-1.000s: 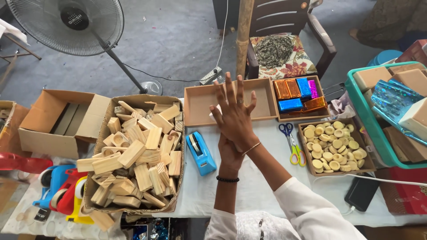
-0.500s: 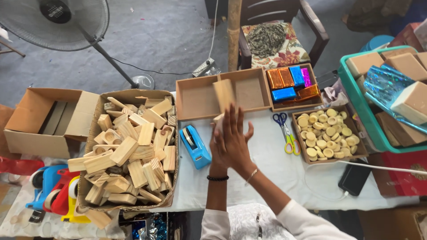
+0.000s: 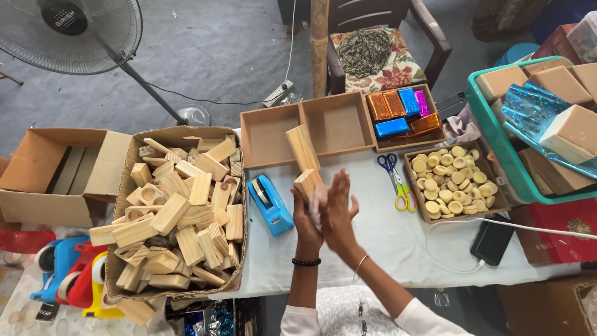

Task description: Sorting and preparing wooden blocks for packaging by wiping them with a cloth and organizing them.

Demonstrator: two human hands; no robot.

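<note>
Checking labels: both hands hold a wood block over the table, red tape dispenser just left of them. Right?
One error: the tape dispenser is blue, not red, per the head view. The rest holds: left hand and right hand hold a wood block over the table.

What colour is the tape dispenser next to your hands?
Blue tape dispenser, clearest in the head view.

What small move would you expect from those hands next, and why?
Probably setting the wooden block down on the white tablecloth or in the empty tray. The left hand and right hand are pressed together around its lower end above the table, so it needs a resting place. A second block leans just beyond it, and a box of blocks sits to the left.
</note>
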